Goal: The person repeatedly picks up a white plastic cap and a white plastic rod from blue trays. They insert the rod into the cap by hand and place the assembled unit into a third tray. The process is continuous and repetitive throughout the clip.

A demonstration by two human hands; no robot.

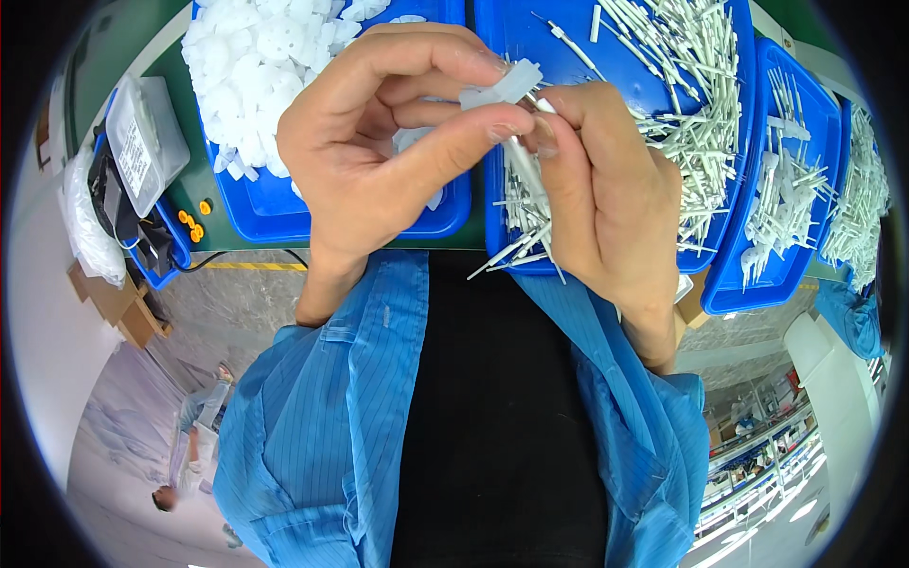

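Between its thumb and forefinger, my left hand (379,142) pinches a small translucent white plastic piece (507,87). My right hand (606,170) is closed on a thin white rod with a metal tip (525,166), its end meeting the plastic piece. Both hands are raised over the gap between two blue trays. A heap of similar white plastic pieces (260,66) fills the left tray (270,222). Many thin white rods (701,123) lie piled in the right tray (568,57). The exact joint of rod and piece is partly hidden by my fingertips.
A narrower blue tray (724,298) at right holds rods with white pieces; another pile of white parts (857,199) lies beyond it. Several orange caps (192,225) and a clear plastic box (147,142) are at left. A person (194,445) appears in the lower left background.
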